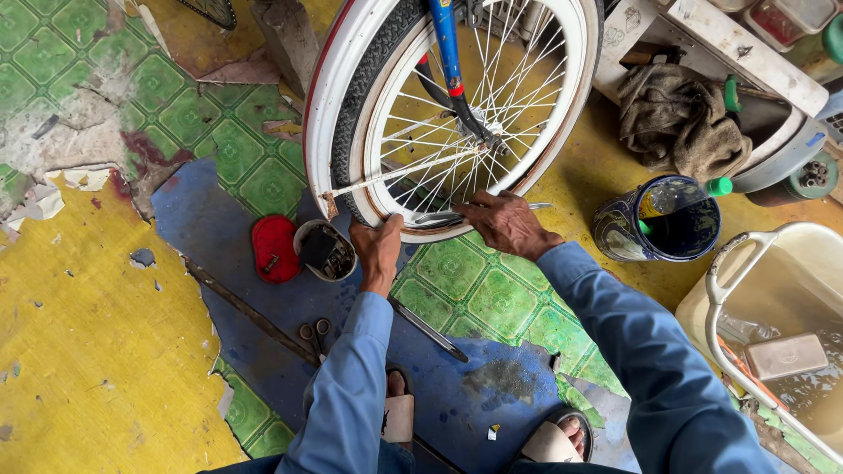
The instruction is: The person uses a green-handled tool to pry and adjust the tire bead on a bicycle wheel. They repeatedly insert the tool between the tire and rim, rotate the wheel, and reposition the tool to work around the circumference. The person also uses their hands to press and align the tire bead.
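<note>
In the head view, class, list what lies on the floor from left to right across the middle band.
Red lid → small tin of parts → left hand → right hand → blue can → tub of murky water.

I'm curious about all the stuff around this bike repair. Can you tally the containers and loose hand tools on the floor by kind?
Round tin of small parts: 1
Red lid: 1
Dark blue bucket: 1
White tub of water: 1
Scissors: 1
Long metal bar: 1
Total: 6
</note>
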The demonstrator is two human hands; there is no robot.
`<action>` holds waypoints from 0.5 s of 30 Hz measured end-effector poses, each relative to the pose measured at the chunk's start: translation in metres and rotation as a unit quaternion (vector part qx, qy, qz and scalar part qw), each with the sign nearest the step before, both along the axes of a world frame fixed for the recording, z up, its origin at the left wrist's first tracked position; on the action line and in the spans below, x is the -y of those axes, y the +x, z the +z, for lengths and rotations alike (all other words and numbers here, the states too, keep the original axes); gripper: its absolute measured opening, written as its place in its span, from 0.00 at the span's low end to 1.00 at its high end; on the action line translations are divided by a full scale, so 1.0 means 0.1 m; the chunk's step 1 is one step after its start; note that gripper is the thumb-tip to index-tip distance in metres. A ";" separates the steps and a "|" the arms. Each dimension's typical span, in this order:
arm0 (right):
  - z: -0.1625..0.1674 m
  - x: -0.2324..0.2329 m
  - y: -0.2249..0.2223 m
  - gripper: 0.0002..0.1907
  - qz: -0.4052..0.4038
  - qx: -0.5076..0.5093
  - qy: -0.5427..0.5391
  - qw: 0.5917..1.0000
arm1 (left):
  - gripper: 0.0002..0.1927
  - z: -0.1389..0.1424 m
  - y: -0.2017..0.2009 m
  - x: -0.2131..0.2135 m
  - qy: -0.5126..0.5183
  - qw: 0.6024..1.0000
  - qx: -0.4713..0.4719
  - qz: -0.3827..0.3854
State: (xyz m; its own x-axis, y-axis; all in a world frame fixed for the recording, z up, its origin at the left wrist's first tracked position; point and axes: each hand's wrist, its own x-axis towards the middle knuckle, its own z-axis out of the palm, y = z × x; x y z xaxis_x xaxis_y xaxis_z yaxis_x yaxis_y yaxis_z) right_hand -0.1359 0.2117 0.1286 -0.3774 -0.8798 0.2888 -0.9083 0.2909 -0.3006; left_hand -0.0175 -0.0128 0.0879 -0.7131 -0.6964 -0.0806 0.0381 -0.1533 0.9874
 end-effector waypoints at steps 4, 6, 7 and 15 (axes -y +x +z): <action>0.05 0.11 0.02 0.17 0.003 -0.008 0.030 1.000 | 0.12 0.03 0.02 0.01 0.008 0.999 0.035 -0.008; 0.04 0.16 0.03 0.17 0.010 -0.008 0.022 1.000 | 0.12 0.01 0.02 0.00 0.011 0.999 0.033 -0.012; 0.02 0.18 0.03 0.17 0.007 -0.011 0.028 1.000 | 0.12 -0.01 0.03 0.01 0.003 0.999 0.044 -0.015; -0.33 0.23 0.46 0.18 -0.101 -0.009 0.122 0.987 | 0.27 -0.19 0.10 0.28 -0.105 0.965 0.197 -0.135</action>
State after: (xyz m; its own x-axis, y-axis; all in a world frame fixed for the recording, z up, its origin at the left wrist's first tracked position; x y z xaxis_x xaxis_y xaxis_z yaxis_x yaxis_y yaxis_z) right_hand -0.0897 0.1883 0.0960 -0.5498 -0.8310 0.0851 -0.8283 0.5292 -0.1838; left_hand -0.0075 -0.0413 0.0688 -0.8137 -0.5204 -0.2592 -0.3598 0.1005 0.9276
